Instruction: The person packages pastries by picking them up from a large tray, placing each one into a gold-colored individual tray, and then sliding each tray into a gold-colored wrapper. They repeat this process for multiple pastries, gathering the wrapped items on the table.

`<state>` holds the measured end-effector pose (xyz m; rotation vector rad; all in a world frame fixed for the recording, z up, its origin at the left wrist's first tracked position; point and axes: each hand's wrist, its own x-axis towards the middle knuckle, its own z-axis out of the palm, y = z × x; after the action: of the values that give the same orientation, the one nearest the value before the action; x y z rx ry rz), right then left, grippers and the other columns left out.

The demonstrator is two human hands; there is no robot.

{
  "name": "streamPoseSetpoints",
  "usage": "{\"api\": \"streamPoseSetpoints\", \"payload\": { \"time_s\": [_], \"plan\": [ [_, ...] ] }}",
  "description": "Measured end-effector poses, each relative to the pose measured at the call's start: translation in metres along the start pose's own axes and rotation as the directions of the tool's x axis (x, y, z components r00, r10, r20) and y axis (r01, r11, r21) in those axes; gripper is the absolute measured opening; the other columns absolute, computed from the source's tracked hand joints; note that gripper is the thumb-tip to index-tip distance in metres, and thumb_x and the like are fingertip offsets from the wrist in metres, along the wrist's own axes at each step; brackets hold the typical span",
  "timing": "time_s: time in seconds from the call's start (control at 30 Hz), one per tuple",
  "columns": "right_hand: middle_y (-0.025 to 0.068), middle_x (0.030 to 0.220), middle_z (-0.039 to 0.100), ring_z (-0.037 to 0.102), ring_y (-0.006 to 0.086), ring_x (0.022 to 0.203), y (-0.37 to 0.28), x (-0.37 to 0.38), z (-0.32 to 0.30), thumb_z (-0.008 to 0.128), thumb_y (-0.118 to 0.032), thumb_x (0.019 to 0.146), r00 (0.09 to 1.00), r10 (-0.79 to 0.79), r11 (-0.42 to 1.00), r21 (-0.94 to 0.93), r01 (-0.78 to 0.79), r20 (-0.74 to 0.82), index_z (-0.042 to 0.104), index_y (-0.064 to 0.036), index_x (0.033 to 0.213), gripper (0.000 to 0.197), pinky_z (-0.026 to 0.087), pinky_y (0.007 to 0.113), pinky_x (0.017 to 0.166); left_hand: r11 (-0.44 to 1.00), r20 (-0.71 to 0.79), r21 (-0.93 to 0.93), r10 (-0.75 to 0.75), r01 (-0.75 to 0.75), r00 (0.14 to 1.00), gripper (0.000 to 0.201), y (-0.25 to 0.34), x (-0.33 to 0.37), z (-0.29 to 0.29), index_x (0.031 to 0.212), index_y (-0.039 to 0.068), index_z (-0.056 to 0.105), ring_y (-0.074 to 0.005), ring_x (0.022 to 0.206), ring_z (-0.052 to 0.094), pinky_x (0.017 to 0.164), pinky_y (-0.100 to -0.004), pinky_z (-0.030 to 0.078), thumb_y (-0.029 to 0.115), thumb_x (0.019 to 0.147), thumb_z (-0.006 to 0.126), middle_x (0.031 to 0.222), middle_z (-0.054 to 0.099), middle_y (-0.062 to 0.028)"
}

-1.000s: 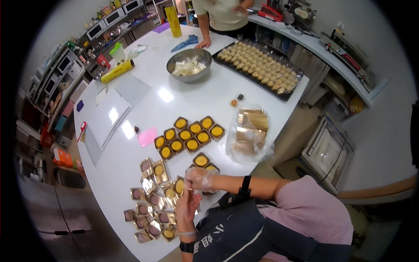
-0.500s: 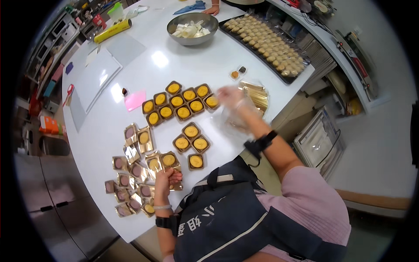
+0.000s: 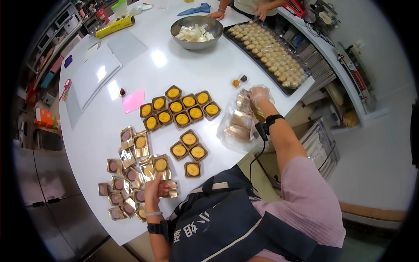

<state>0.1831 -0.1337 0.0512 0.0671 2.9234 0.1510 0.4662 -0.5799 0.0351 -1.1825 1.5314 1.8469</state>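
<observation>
Reaching to gold pouches [image 3: 240,120], the right hand [image 3: 261,93] extends — the left hand [image 3: 155,189] curls by a cake [image 3: 161,164] — grips unclear.

bright indoor light | white glare patches on table [image 3: 192,72] | curved edges, black rim

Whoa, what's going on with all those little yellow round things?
A person's right hand is at a clear bag of flat gold wrappers, and their left hand is at a gold packet. Yellow round pieces sit in brown trays on the white table. Across it, another person stands beside a black tray of pale balls.
</observation>
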Motion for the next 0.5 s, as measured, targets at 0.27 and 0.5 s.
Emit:
{"api": "streamPoseSetpoints", "payload": {
  "time_s": [0.27, 0.5],
  "plan": [
    [0.0139, 0.095, 0.059, 0.058, 0.0272, 0.089, 0.032, 0.01, 0.013, 0.046, -0.022, 0.08, 0.989, 0.068, 0.99, -0.114, -0.083, -0.129, 0.063, -0.0056, 0.087, 0.025, 0.047, 0.037, 0.071, 0.989, -0.044, 0.098, 0.112, -0.108, 0.993, 0.031, -0.002, -0.016, -0.008, 0.079, -0.001, 0.056, -0.0127, 0.041, 0.054, 0.034, -0.0169, 0.032, 0.03, 0.08, 0.054, 0.061, 0.059, -0.0096],
    [0.0043, 0.067, 0.057, 0.051, 0.0103, 0.054, -0.021, -0.082, -0.067, 0.061, -0.017, 0.073, 0.96, 0.275, 0.061, 0.997, 0.041, -0.056, 0.056, -0.0016, 0.08, 0.017, 0.042, 0.022, 0.05, 0.912, 0.112, 0.042, 0.401, -0.408, 0.909, 0.024, 0.019, -0.038, 0.017, 0.086, 0.0, 0.058, -0.0084, 0.046, 0.053, 0.039, -0.0154, 0.032, 0.023, 0.083, 0.051, 0.06, 0.058, -0.0044]
  ]
}}
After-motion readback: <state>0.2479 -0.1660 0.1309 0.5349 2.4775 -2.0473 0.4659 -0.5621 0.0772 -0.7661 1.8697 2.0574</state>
